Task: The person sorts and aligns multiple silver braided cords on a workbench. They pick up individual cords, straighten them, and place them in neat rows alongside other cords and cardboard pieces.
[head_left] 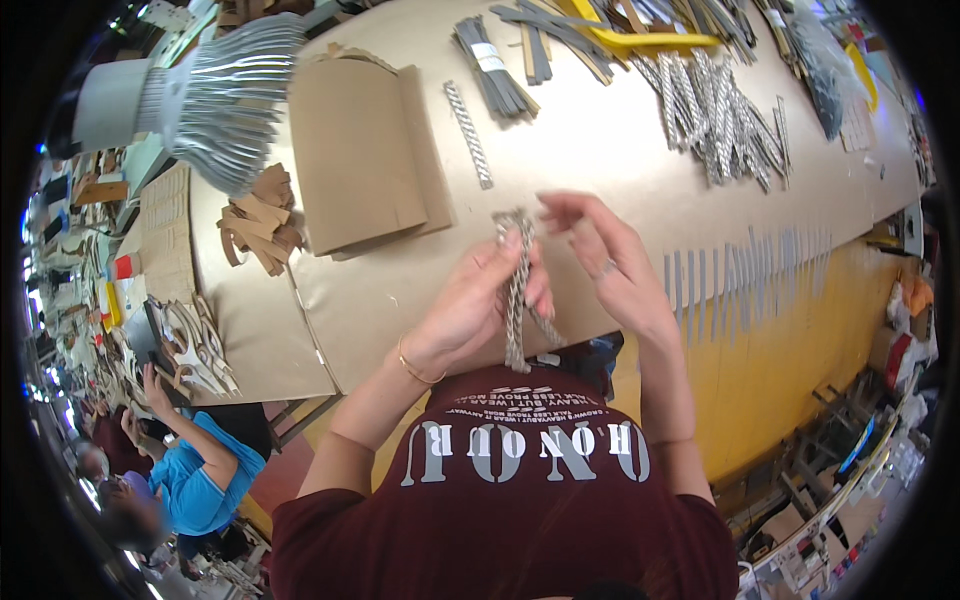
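Observation:
My left hand [478, 298] grips a bundle of silver braided strips [516, 300] that hangs down over the table's near edge. My right hand [600, 260] hovers just right of the bundle's top, fingers spread, fingertips near the strip ends. A single silver braided strip [468, 134] lies on the brown paper table cover [620, 180] beyond my hands. Further right sits a heap of similar silver strips [720, 115].
A folded brown card sheet [360, 155] lies left of my hands, with tan leather scraps [262, 218] beside it. Grey strips [745, 280] hang along the table's edge at right. A banded grey bundle [492, 68] sits far back. A person in blue [195, 470] works lower left.

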Demonstrator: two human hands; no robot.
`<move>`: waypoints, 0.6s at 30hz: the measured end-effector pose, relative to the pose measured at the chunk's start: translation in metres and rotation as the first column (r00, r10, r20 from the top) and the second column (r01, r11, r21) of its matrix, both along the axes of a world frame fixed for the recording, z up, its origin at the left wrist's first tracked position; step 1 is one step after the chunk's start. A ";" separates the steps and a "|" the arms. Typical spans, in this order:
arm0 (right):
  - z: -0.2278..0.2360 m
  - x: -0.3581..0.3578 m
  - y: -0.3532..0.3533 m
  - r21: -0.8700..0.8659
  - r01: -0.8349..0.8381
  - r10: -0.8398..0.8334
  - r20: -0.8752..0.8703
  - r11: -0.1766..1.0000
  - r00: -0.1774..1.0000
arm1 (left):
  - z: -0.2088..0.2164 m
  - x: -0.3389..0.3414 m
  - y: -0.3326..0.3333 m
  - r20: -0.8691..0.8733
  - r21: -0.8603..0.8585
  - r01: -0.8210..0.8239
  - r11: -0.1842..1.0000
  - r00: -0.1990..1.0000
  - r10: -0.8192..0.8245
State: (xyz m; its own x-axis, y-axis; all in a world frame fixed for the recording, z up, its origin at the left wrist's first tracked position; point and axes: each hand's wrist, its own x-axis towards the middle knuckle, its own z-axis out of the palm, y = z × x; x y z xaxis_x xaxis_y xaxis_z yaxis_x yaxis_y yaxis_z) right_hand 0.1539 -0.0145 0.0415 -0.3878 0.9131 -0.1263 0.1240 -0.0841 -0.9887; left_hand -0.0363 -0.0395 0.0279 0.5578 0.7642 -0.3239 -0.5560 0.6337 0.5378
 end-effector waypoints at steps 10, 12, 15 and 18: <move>-0.001 -0.024 -0.029 0.432 0.279 -0.420 0.278 0.858 0.864 | 0.023 0.024 0.028 -0.207 0.200 -0.373 0.906 0.888 0.411; -0.003 -0.021 -0.027 0.399 0.322 -0.421 0.190 0.859 0.887 | 0.019 0.026 0.027 -0.202 0.308 -0.368 0.877 0.876 0.438; -0.001 -0.012 -0.024 0.243 0.358 -0.403 0.167 0.901 0.900 | 0.015 0.028 0.027 -0.287 0.293 -0.313 0.903 0.873 0.395; 0.001 -0.004 -0.023 -0.091 0.295 -0.287 0.086 0.951 0.954 | 0.014 0.024 0.029 -0.475 0.365 -0.188 0.912 0.805 0.356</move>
